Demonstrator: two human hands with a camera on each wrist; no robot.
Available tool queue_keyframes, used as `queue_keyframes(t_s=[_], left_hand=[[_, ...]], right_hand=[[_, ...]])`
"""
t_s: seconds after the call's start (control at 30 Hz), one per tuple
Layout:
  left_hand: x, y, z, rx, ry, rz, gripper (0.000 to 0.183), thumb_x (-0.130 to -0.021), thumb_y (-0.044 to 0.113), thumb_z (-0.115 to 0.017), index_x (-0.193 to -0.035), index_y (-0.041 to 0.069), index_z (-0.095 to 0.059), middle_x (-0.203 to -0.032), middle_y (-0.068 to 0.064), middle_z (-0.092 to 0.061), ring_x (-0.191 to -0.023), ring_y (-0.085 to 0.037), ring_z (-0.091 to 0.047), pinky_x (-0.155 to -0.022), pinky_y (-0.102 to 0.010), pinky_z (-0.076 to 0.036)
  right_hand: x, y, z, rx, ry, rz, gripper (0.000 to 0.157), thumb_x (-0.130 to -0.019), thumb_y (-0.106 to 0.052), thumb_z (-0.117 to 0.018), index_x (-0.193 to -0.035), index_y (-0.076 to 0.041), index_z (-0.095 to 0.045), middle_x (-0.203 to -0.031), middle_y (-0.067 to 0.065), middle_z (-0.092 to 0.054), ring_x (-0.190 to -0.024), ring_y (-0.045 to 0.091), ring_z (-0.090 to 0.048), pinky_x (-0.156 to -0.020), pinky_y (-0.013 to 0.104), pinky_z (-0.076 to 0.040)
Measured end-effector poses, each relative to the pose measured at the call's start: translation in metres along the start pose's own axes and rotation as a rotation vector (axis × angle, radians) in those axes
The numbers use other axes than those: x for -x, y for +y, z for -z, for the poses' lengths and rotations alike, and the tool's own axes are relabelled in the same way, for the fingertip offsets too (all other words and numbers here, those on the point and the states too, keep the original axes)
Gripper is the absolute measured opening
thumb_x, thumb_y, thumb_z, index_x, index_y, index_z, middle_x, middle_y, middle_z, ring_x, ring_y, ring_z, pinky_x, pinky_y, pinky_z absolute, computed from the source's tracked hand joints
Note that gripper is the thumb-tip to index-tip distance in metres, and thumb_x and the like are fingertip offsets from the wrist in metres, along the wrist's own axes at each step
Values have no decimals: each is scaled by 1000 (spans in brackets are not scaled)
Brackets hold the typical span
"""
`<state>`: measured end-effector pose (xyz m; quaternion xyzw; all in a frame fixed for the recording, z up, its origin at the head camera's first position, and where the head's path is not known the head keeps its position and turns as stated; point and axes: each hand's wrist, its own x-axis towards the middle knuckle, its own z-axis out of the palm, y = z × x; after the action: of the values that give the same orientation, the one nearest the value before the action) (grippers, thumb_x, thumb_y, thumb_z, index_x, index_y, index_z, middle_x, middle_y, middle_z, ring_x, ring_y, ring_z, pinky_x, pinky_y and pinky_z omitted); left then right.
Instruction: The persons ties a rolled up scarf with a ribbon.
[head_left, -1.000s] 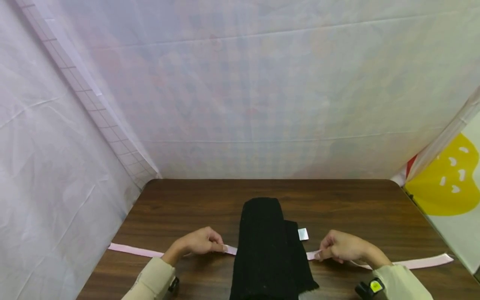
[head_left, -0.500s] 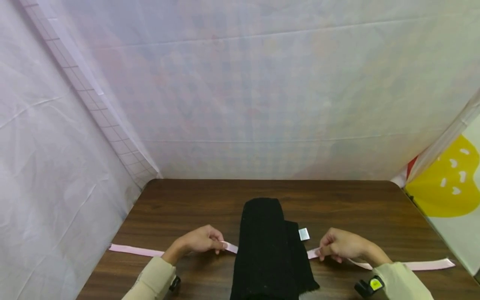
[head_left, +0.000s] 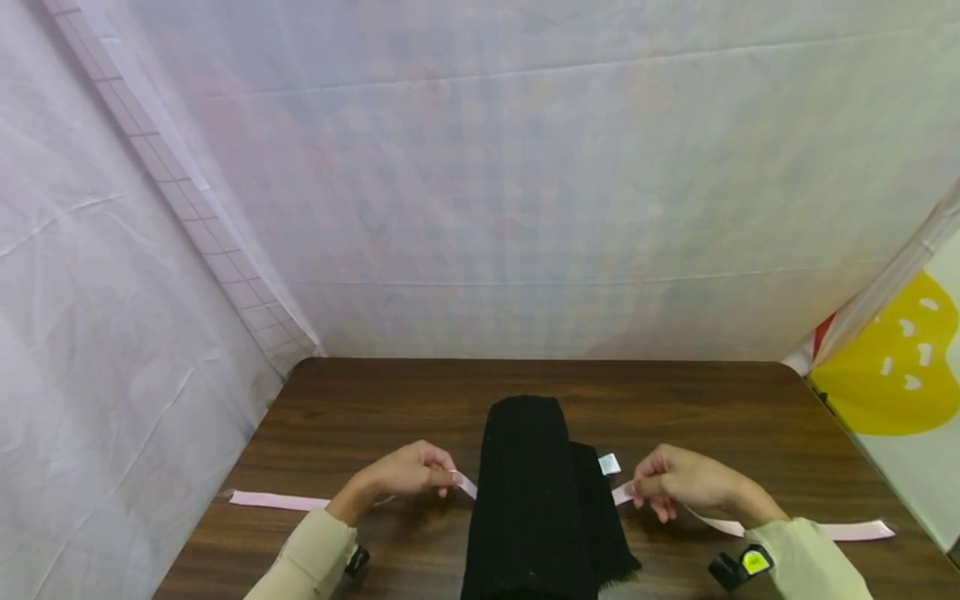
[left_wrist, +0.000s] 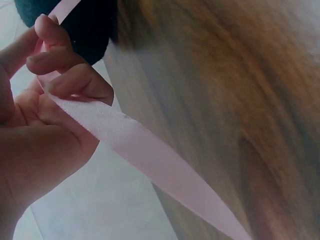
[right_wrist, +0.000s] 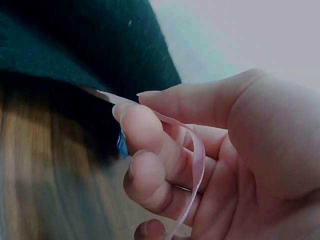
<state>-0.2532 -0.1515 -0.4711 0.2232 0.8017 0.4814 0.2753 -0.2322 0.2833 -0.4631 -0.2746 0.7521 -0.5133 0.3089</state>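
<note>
A folded black cloth [head_left: 521, 500] with a fringed lower edge lies lengthwise on the table, and a pink ribbon [head_left: 277, 501] runs beneath it, coming out on both sides. Left of the cloth, my left hand [head_left: 412, 468] pinches the ribbon between thumb and fingers. On the other side my right hand [head_left: 682, 479] pinches it likewise. In the left wrist view the ribbon [left_wrist: 145, 150] passes through the curled fingers and trails over the wood. The right wrist view has the ribbon [right_wrist: 198, 155] looping across the palm. The stretch under the cloth is hidden.
A small white label [head_left: 609, 464] sticks out from the cloth's right edge. The brown wooden table [head_left: 420, 392] ends at a pale hanging sheet [head_left: 525, 208] behind it. More white sheeting [head_left: 112, 292] hangs at the left, and a yellow printed shape [head_left: 892, 358] shows at right.
Both hands have risen slightly and drawn a little nearer the cloth, lifting the ribbon's inner stretches. The ribbon's outer ends have shifted slightly inward. The cloth stays in place.
</note>
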Motion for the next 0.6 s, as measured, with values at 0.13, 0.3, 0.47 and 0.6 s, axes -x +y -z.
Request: queue_keyframes(t_s=[0.13,0.3,0.47,0.6], left_hand=[[0,4,0,82,-11,11,29,-95,14,-65,-95,-15,-63,-68,-1,-59,-56,-10,-39,-52,-21,-32],[-1,6,1,88,-7,9,31,-94,14,-65,-96,-17,-62,-66,2,-57,-56,-10,-40,-52,-21,-31],[-3,7,3,75,-2,-1,32,-94,14,-65,-95,-18,-61,-64,4,-54,-54,-7,-40,-51,-19,-31],[-3,11,3,73,4,-8,32,-94,14,-65,-95,-18,-61,-64,5,-53,-54,-6,-40,-52,-19,-32]], right_hand=[[-4,-9,-1,-2,7,8,32,-98,-9,-56,-86,19,-61,-60,-1,-60,-53,6,-55,-49,24,-50],[-9,-18,-2,10,0,31,29,-98,-8,-56,-87,18,-62,-61,7,-63,-55,5,-57,-51,26,-52],[-12,-22,-1,25,-3,64,28,-99,-6,-53,-87,17,-63,-66,32,-59,-56,6,-59,-51,29,-54],[-14,-24,-1,31,-2,70,29,-100,-7,-53,-87,17,-62,-67,36,-57,-56,6,-58,-51,28,-54]])
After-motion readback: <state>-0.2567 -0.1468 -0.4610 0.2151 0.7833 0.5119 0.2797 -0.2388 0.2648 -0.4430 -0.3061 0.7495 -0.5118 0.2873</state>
